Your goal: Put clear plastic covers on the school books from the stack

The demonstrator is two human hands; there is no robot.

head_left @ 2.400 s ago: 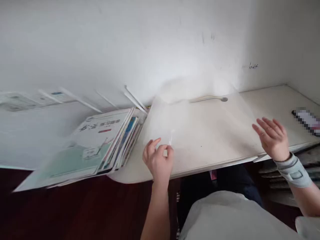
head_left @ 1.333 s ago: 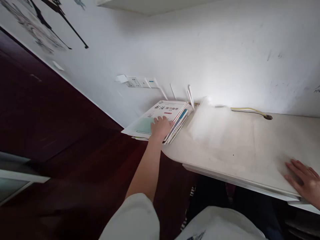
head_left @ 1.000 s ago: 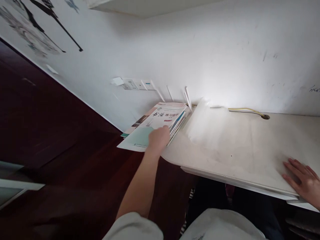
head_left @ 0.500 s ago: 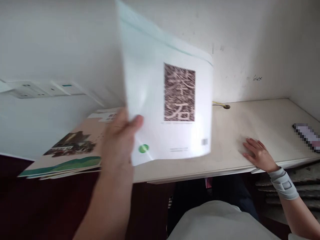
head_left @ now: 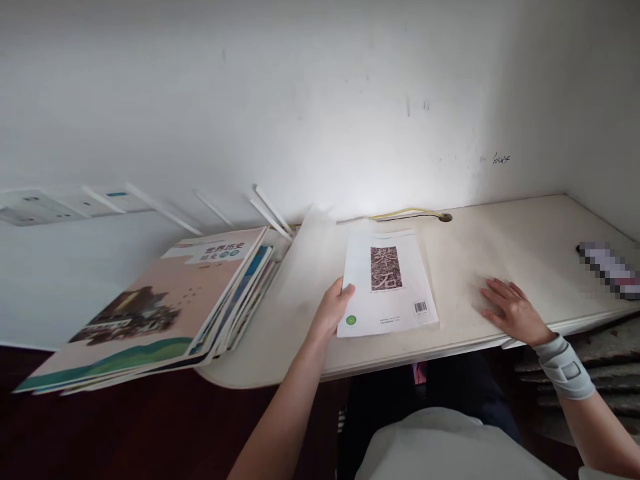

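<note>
A thin white book lies on the desk in front of me, a dark panel of pale characters, a barcode and a green round mark on its upper side. My left hand grips its left edge, thumb on top and the other fingers hidden beneath. To the right, my right hand rests flat on the desktop with its fingers spread, apart from the book. A grey wrist brace wraps that wrist. Left of the book, a stack of books overhangs the desk's front edge, topped by a pinkish cover with a green band.
The pale desk runs along a marked white wall. A phone, blurred out, lies at the far right. Yellow and black cables run into a hole at the back. White rods and a socket strip are at the left.
My left hand has brought the white book down from in front of the wall onto the desk, moving it right and uncovering the stack. My right hand stays in place.
</note>
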